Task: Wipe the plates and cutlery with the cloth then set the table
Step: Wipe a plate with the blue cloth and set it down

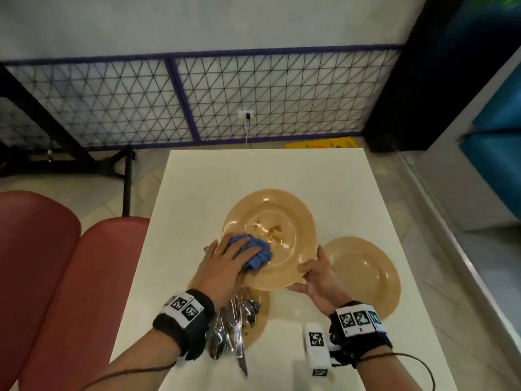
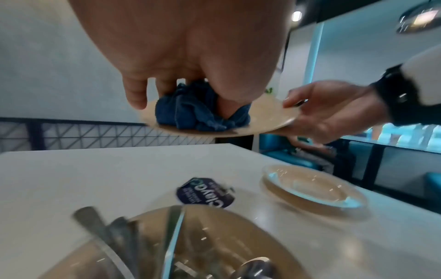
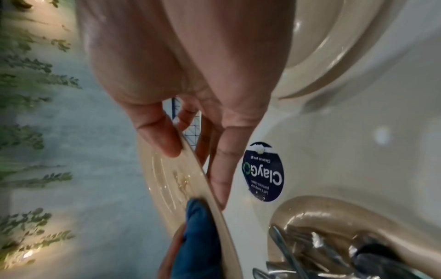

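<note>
My right hand [image 1: 313, 273] pinches the near right rim of a tan plate [image 1: 282, 210] and holds it tilted above the white table, thumb on top [image 3: 160, 136]. Food smears [image 1: 272, 231] show in the plate's well. My left hand [image 1: 239, 255] grips a crumpled blue cloth [image 1: 258, 253] and presses it on the plate's left side; the left wrist view shows the cloth [image 2: 200, 113] on the held plate [image 2: 269, 117]. A second tan plate [image 1: 369, 275] lies on the table at the right. A third plate [image 1: 258, 317] under my left wrist holds several pieces of cutlery [image 1: 236, 331].
The white table [image 1: 253, 176] ends at a far edge near a mesh fence. Red seats [image 1: 56, 277] stand close along its left side. A dark round sticker [image 2: 205, 192] lies on the tabletop between the plates. Blue seating [image 1: 496, 153] is at the far right.
</note>
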